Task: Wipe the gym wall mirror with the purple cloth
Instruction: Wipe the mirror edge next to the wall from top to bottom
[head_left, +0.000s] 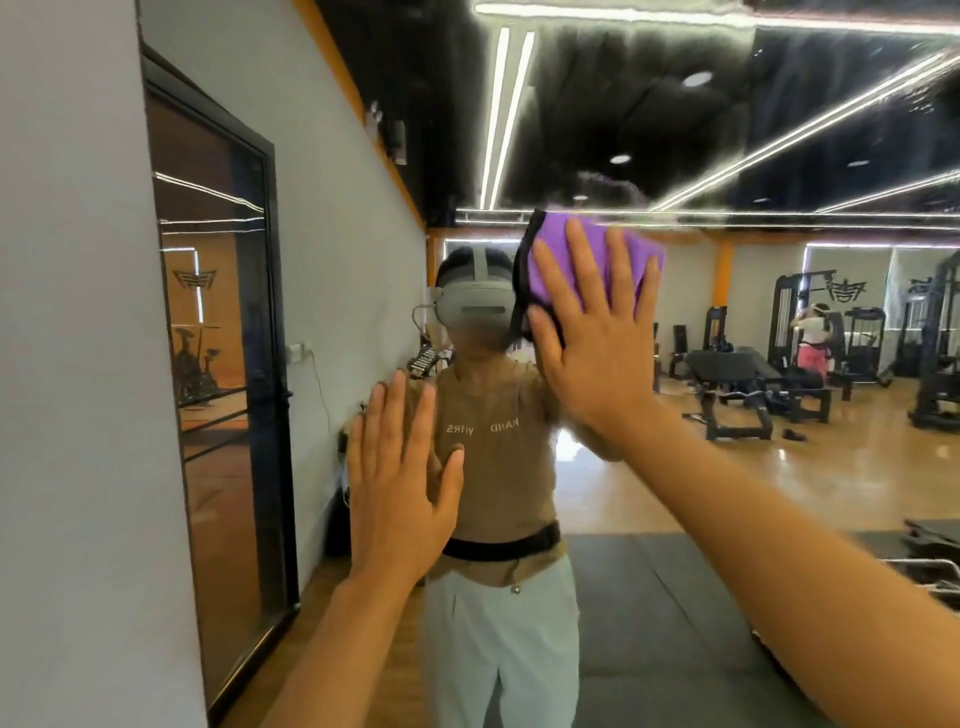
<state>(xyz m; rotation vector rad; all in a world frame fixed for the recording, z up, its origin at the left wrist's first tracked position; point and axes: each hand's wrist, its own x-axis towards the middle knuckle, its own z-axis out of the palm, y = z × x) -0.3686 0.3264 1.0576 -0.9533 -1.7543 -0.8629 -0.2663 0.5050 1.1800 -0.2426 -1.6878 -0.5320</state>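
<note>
The gym wall mirror (727, 467) fills most of the view from about a quarter in from the left. It reflects me, the gym floor and ceiling lights. My right hand (592, 332) lies flat with spread, straight fingers on the purple cloth (558, 260), pressing it against the glass at head height. The cloth has a black edge on its left side. My left hand (400, 483) is lower and to the left, fingers straight, palm flat on the mirror with nothing in it.
A grey wall (67, 364) stands on the left, beside the mirror's edge. Everything else appears in the mirror: a black-framed glass door (218, 364), weight benches (737, 384), machines (935, 343), another person (813, 338) far off and dark floor mats (675, 623).
</note>
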